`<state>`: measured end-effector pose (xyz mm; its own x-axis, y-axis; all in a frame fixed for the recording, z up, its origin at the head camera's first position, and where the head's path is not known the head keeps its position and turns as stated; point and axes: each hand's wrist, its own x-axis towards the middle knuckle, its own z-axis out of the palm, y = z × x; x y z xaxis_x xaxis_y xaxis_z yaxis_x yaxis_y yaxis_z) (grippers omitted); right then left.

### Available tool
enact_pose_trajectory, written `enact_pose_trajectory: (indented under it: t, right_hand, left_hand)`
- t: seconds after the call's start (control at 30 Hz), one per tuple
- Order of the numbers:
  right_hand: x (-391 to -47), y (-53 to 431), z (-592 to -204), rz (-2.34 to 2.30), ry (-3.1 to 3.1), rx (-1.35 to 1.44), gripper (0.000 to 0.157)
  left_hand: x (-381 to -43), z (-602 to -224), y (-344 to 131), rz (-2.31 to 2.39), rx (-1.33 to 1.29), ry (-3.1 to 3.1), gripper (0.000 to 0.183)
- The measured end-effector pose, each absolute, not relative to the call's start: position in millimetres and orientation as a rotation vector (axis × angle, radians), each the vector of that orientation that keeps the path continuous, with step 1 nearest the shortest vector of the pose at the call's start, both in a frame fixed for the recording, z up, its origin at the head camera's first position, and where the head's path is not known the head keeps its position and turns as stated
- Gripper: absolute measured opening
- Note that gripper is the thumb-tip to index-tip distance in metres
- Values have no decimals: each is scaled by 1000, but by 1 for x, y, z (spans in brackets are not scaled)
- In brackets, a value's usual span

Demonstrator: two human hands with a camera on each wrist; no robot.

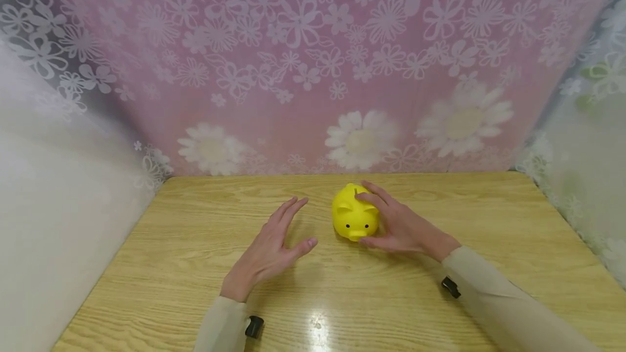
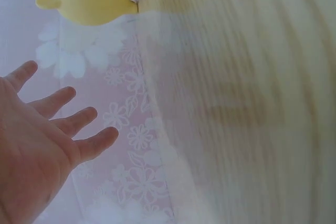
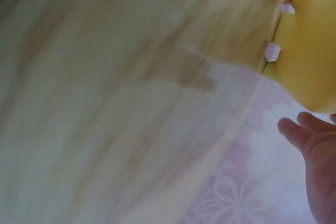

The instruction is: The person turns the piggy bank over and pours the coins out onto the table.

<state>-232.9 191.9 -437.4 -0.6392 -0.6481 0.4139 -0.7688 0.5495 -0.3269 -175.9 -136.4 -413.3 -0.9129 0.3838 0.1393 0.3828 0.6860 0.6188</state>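
Note:
A yellow piggy bank (image 1: 353,213) stands on the wooden table, its snout toward me and a coin slot on top. My right hand (image 1: 401,227) curves around its right side, with fingers over the top by the slot and the thumb at the snout. In the right wrist view, that hand (image 3: 323,156) has its fingertips right by the yellow body (image 3: 310,51). My left hand (image 1: 274,246) hovers to the left of the bank, apart from it, fingers stretched and thumb spread. The left wrist view shows the left hand's palm (image 2: 31,150) with nothing in it.
The wooden table (image 1: 205,221) ends at a pink flowered curtain (image 1: 274,96) behind the bank. Pale curtains flank the table at left (image 1: 58,178) and right (image 1: 577,134).

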Motion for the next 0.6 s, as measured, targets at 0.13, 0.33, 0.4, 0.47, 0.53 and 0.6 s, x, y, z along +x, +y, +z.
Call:
enact_pose_trajectory:
  t: [0.13, 0.33, 0.4, 0.47, 0.53, 0.6]
  right_hand:
    - [-237, 189, -435, 922, -2535, 1159, 86]
    - [-238, 186, -427, 1271, -2591, 979, 82]
    - [-237, 185, -425, 1367, -2627, 894, 77]
    - [-235, 184, -424, 1458, -2654, 821, 73]
    - [-234, 183, -424, 1548, -2670, 758, 71]
    - [-232, 182, -424, 1639, -2674, 714, 72]
  left_hand:
    - [-179, -415, -132, 1085, 683, 2855, 76]
    - [-183, -414, -117, 1115, 721, 2768, 73]
    - [-184, -413, -111, 1122, 743, 2730, 70]
    - [-185, -414, -106, 1128, 766, 2697, 68]
    - [-186, -414, -102, 1140, 790, 2668, 68]
    - [-186, -415, -100, 1151, 800, 2649, 68]
